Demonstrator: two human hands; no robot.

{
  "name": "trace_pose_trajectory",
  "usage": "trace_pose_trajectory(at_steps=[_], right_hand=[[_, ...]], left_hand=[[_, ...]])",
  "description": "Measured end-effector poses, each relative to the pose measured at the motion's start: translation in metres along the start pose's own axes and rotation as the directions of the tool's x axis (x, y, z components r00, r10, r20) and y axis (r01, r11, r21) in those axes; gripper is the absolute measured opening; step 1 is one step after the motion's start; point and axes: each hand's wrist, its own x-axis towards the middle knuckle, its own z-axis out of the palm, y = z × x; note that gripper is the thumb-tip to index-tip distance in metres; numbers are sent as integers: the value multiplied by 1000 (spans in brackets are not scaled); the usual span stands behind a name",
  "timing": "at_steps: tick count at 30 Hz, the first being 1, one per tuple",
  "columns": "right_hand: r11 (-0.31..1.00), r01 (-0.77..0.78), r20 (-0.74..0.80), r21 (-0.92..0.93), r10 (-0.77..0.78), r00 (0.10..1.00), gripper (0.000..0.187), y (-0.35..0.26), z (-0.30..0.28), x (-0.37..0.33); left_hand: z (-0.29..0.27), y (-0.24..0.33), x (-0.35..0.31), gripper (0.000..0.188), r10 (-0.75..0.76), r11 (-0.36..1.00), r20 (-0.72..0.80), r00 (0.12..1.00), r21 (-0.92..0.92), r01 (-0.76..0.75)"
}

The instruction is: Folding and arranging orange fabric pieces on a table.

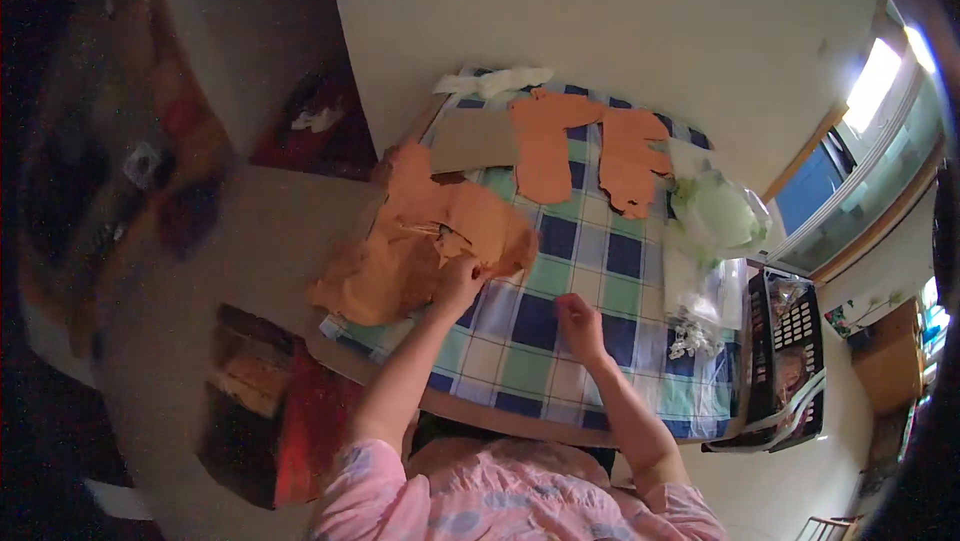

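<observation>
My left hand (461,281) is closed, its fingertips pinched at the lower edge of a crumpled pile of orange sheet material (400,271). Whether this material is leather, cloth or paper I cannot tell. Cut gaps and loose flaps show just beyond that hand. To the right, my right hand (580,326) hovers over or rests on the checked tablecloth (520,366), its fingers curled together. Anything inside it is hidden or too small to name. Two flat cut pieces, an orange piece (543,156) and another orange piece (632,156), lie farther back.
A grey-brown flat sheet (472,139) lies at the far left, near a white bundle (495,81). On the right are a pale green plastic bag (718,213) and a clump of small whitish items (694,333). A black basket (788,351) stands beside the table's right edge.
</observation>
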Motion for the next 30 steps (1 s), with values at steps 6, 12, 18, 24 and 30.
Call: trace_pose_trajectory(at_steps=[6, 12, 18, 24, 30], right_hand=[[933, 282, -3, -224, -291, 957, 13, -32, 30, 28], [710, 522, 14, -473, -586, 810, 27, -49, 55, 54], [695, 555, -8, -458, -627, 779, 52, -70, 78, 53], [878, 103, -23, 468, -104, 994, 50, -9, 54, 54], [611, 572, 186, -547, -577, 795, 37, 1, 46, 58]], left_hand=[[5, -4, -6, 14, 74, 997, -116, 990, 37, -70], [-1, 0, -6, 14, -30, 992, -111, 993, -124, 16], [-64, 24, -38, 19, 88, 995, -81, 993, 50, -84], [-181, -93, -164, 22, -306, 952, -908, 287, -280, 126], [-230, -273, -395, 27, -782, 575, -613, -116, -780, 246]])
